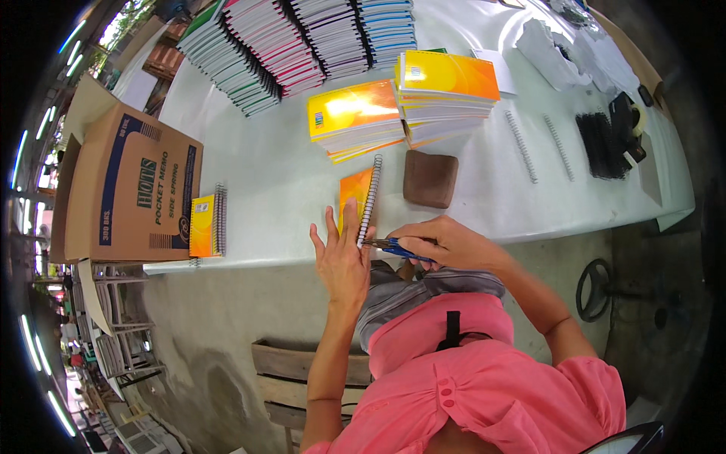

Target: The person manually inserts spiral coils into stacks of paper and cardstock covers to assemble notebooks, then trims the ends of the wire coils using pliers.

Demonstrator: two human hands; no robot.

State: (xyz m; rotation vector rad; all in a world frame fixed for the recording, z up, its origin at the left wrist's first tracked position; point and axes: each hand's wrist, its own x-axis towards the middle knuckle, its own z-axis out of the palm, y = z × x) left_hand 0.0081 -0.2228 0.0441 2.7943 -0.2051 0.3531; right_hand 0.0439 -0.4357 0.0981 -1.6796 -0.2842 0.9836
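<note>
On the table (257, 166), the notebook's (353, 186) wire spiral (370, 200) runs away from blue-handled pliers (395, 246) my right hand (448, 242) grips; left hand (344, 265) splayed.

The left grip (344, 265) is palm down, fingers (331, 223) spread; the right grip (448, 241) (its arm (533, 295) bent) is curled closed.

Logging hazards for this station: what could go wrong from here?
The pliers in the right hand sit close to the left hand and could nip a finger. The coil might bend if squeezed too hard. The yellow stack just beyond the notebook could slide if bumped.
</note>
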